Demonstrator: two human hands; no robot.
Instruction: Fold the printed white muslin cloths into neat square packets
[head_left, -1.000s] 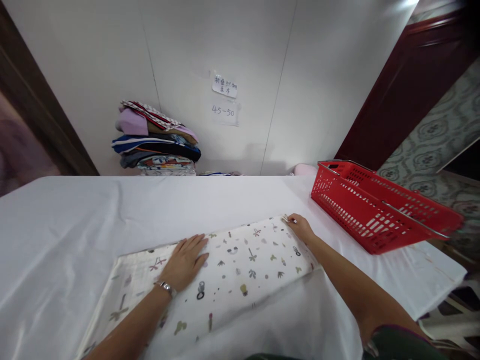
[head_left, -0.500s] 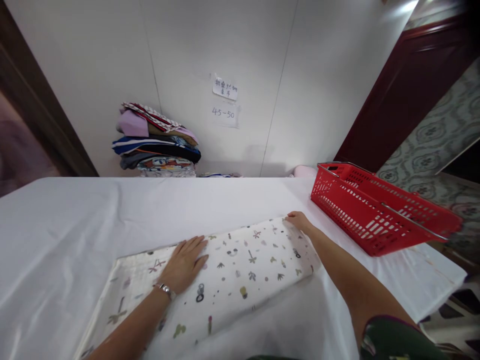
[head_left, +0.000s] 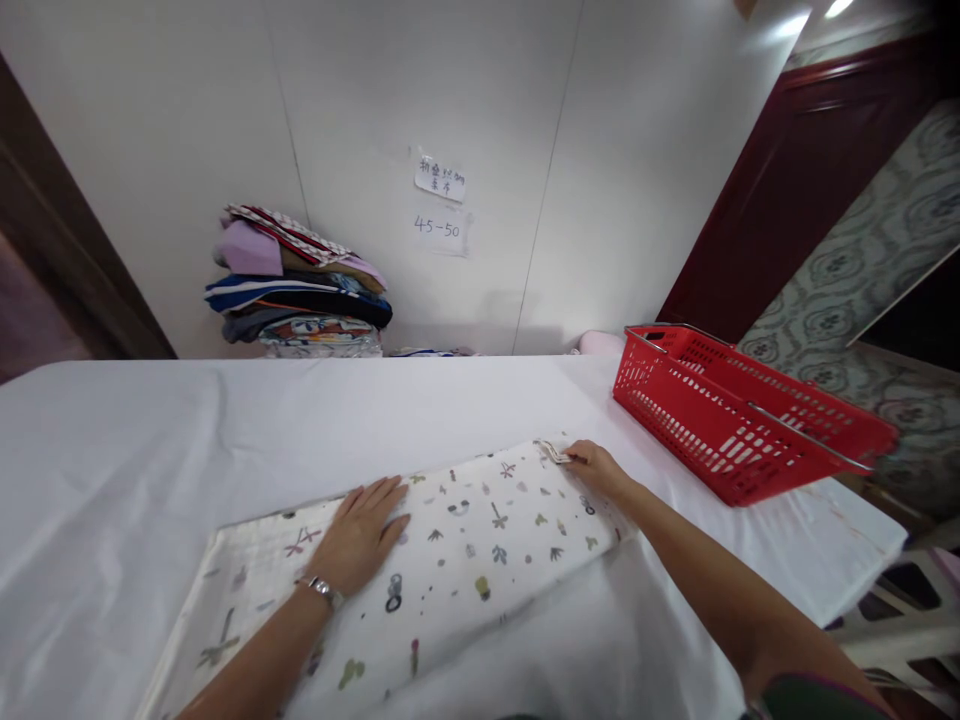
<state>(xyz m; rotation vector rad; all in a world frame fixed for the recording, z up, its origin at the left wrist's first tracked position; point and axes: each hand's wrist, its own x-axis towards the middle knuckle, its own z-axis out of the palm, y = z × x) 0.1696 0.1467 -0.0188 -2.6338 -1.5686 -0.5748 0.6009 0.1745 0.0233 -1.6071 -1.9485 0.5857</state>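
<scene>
At the far left we see a dark brown strip [head_left: 75, 220] running slantwise down the wall. Next comes a stack of folded fabrics [head_left: 300, 290] beyond the far edge of the white-covered surface [head_left: 465, 400], with lilac, red, blue and black layers.

In front of it, our left hand [head_left: 360, 535] lies palm down on the patterned cloth [head_left: 457, 540], its fingers stretched out, the thumb apart from them, clamped on nothing. A silver watch [head_left: 322, 590] circles that wrist. The cloth, white with small printed motifs, lies folded flat on the near part of the surface, slanting from lower left to upper right.

Above it, we find two paper labels [head_left: 440, 205] on the wall, the lower reading "45-50". Farther right, our right hand [head_left: 596, 468] pinches the cloth by its far right corner, thumb and fingers together on a small turned-up fold.

Beyond that arm, a red basket [head_left: 675, 405] stands on the surface near the far right, before a dark red door [head_left: 795, 170] and patterned wallpaper [head_left: 862, 275].
</scene>
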